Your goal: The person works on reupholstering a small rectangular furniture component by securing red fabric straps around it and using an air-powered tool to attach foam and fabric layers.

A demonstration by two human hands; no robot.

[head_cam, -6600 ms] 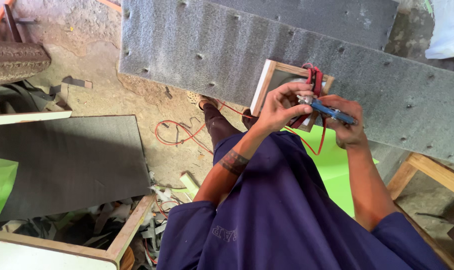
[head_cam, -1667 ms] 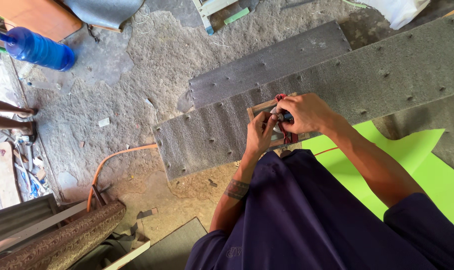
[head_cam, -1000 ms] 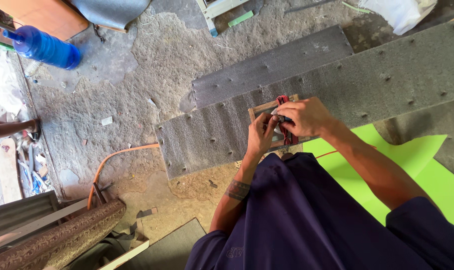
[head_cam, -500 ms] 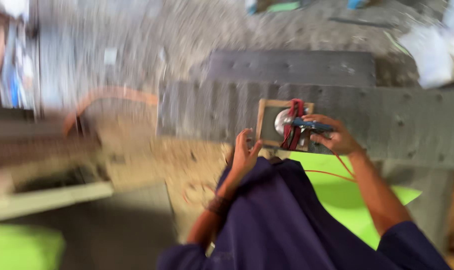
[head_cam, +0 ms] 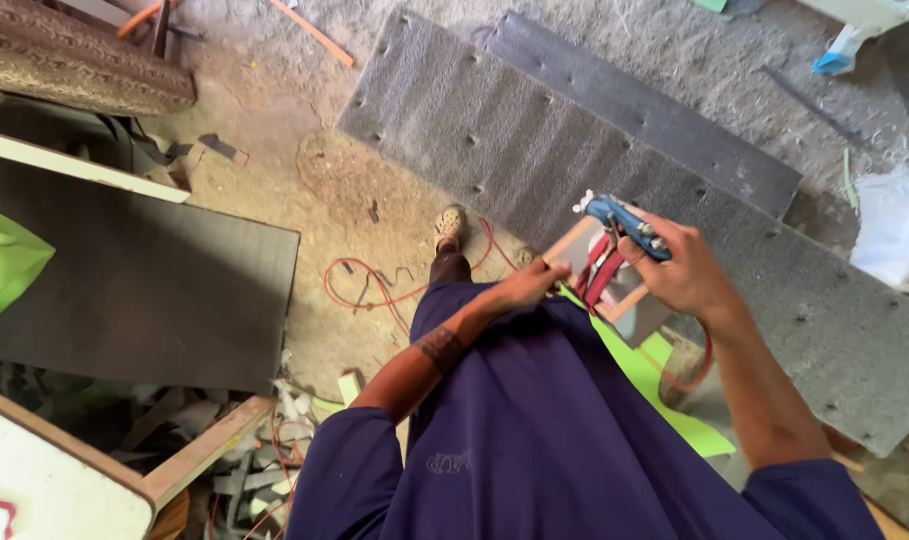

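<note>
Blue-handled tool (head_cam: 626, 225), red parts beneath it, held above a small wooden frame (head_cam: 602, 276) at waist height, over the near edge of a long grey studded panel (head_cam: 534, 150). Right hand (head_cam: 679, 272): fingers wrapped tight round the tool's grip. Left hand (head_cam: 527, 286): fingers curled loosely, tips touching the frame's near-left edge; whether it truly grips, cannot tell. Orange cord (head_cam: 374, 290) loops on the dirt floor beside a sandalled foot (head_cam: 451, 222). Dark board (head_cam: 124, 280) lies well left. Green sheet (head_cam: 654, 385) beneath the frame.
</note>
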